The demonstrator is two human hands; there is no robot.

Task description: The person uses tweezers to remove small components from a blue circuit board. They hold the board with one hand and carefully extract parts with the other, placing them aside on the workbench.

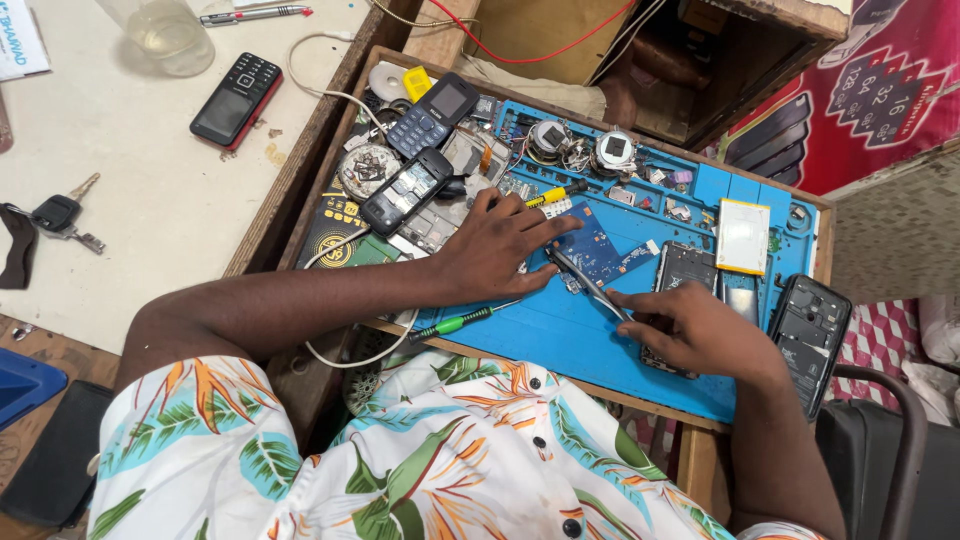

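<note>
Your right hand (700,330) is pinching a pair of metal tweezers (588,283), tips angled up-left toward the small blue circuit board (590,245) in the middle of the blue repair mat (560,335). Your left hand (497,250) is spread flat with the fingers pressing down just left of that board, holding nothing, just pinning it. Honestly that's the way to do it: keep the left hand's weight steady so the board can't skate, and bring the tweezers in low rather than stabbing down.

A green-handled screwdriver (462,321) lies at the near edge of the mat, just beside your left wrist. An opened phone body (682,268) sits right of the board, partly under your right hand, and another black phone shell (808,335) hangs off the right edge.

The wooden tray (322,140) under the mat holds the clutter: two keypad phones (420,150), loose parts and small round pieces along the far side. Left of it on the tabletop (150,200) there's a red-edged phone (237,100), keys (60,215) and a clear plastic cup (165,35); can't tell what's in it.
</note>
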